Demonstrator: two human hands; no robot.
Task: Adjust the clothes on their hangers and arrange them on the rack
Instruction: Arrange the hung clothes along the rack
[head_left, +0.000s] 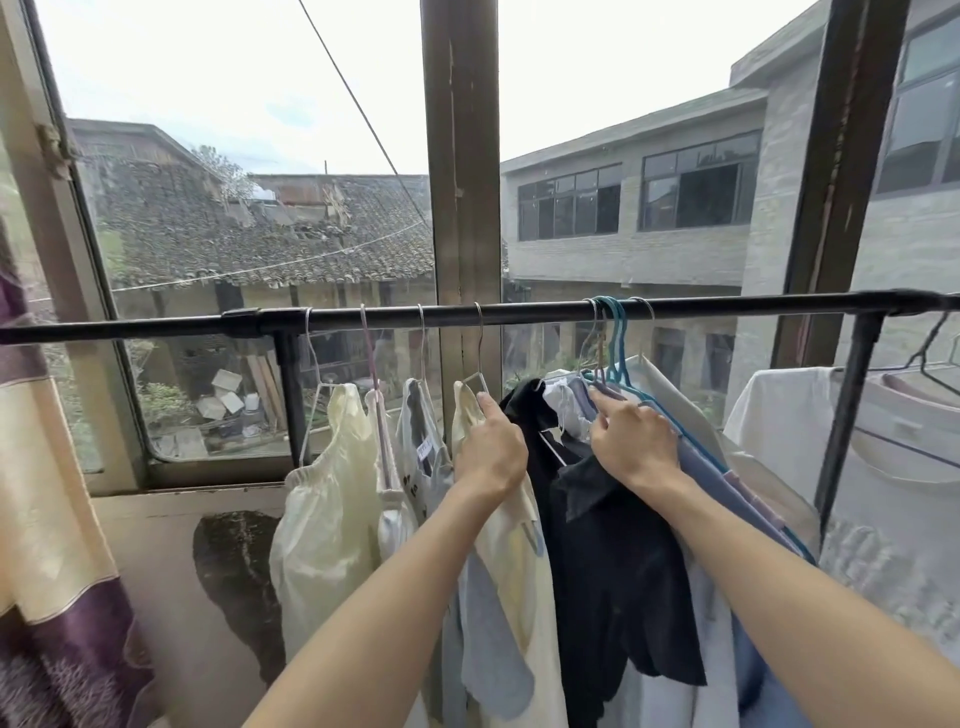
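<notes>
Nearest, two bare forearms reaching up from the bottom edge toward the hanging clothes. Left hand (488, 447) gripping the shoulder of a pale yellow sleeveless top (511, 525) on its thin silver wire hanger (479, 364), forefinger laid along the wire. Right hand (635, 441) curled round a bunch of garments and hanger arms, among them a teal wire hanger (618, 343) and a lavender-blue shirt (706, 467); exactly what sits inside that grip, hard to tell. Between the two hands, a black collared shirt (618, 561) hanging slack and crooked. Further left, a cream satin blouse (332, 499) and a white printed vest (423, 452), already spaced apart; off to the right, a white T-shirt (883, 519). Above and behind all, the black metal rack rail (519, 314) in front of the brown-framed window (460, 156), with the purple-and-cream curtain (47, 519) at far left. Step in hand, by the look of it: parting the crowded right-hand bunch. Next move probably calls for sliding one hook along the rail into the gap and squaring the black shirt on its hanger
</notes>
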